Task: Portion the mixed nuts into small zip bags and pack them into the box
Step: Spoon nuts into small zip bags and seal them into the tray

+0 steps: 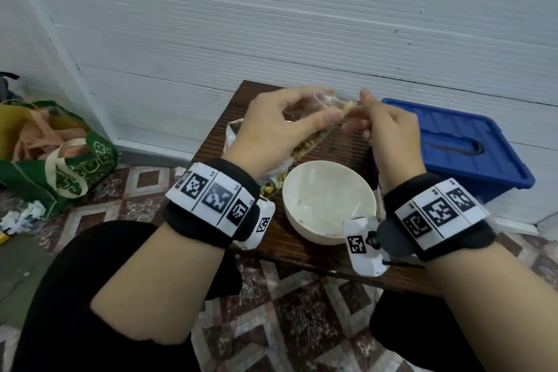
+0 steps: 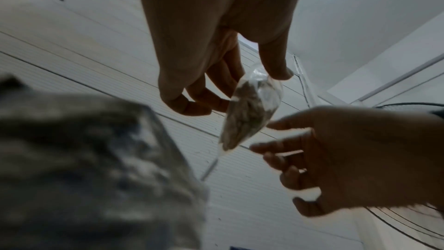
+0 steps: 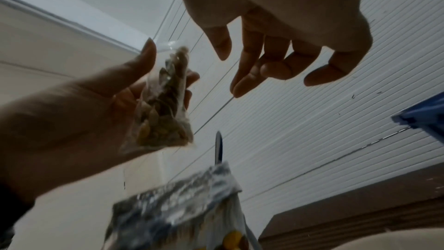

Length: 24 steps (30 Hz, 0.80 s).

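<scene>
My left hand (image 1: 326,106) holds up a small clear zip bag (image 1: 311,142) partly filled with mixed nuts, above the low wooden table (image 1: 341,148). Thumb and fingers pinch the zip bag (image 2: 247,113) near its top in the left wrist view, where the left hand (image 2: 238,90) is at the top. My right hand (image 1: 362,118) hovers just right of the bag's mouth, fingers relaxed and holding nothing. The right wrist view shows the right hand (image 3: 240,67) apart from the zip bag (image 3: 165,113). The blue box (image 1: 459,142) stands at the right, lid on.
A large silver nut pouch (image 1: 232,136) stands open behind my left wrist. A cream bowl (image 1: 302,229) sits on the table's near side. A green shopping bag (image 1: 60,166) lies on the tiled floor at left. A white wall runs behind.
</scene>
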Available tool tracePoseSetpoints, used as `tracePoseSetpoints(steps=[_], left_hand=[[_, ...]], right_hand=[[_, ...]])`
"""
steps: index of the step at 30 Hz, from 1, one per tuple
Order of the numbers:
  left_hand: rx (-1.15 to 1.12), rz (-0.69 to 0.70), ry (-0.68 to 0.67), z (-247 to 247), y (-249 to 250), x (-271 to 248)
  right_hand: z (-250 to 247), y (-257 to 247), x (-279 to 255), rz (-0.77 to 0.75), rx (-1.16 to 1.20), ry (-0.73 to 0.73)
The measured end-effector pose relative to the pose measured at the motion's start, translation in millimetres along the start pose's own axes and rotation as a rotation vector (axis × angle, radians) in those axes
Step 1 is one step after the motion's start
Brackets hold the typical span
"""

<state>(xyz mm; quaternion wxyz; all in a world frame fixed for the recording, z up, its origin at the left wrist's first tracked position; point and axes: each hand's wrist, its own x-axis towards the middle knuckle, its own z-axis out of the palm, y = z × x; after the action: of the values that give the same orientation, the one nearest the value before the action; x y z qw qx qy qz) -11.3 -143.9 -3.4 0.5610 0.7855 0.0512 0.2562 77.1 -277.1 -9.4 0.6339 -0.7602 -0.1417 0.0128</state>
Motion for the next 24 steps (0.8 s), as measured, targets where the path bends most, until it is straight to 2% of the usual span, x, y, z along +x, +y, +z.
tracePoseSetpoints(steps=[4,7,11,18,24], left_hand=[[-0.044,0.021,-0.007,31.0,-5.4,-5.8],[-0.020,0.002,-0.011,52.4,-17.0,-11.8],[0.072,-0.006,-0.099,72.8,-34.4,-19.4],[0.149,-0.075,-0.266,81.3,-51.0,-28.0],[0.194,-0.138,-0.348,81.5,-65.1,-26.2]], right_hand=[[-29.6,-4.9,-11.7,0.046,0.082,-0.002],[-47.1,-1.5,-15.3,0.101,0.018,-0.053],[-62.0,4.8,-16.2,0.153,-0.139,-0.113],[-64.6,24.1,-13.4,0.171,-0.273,-0.151],[-63.0,32.3,-10.0,0.181,-0.339,-0.168]])
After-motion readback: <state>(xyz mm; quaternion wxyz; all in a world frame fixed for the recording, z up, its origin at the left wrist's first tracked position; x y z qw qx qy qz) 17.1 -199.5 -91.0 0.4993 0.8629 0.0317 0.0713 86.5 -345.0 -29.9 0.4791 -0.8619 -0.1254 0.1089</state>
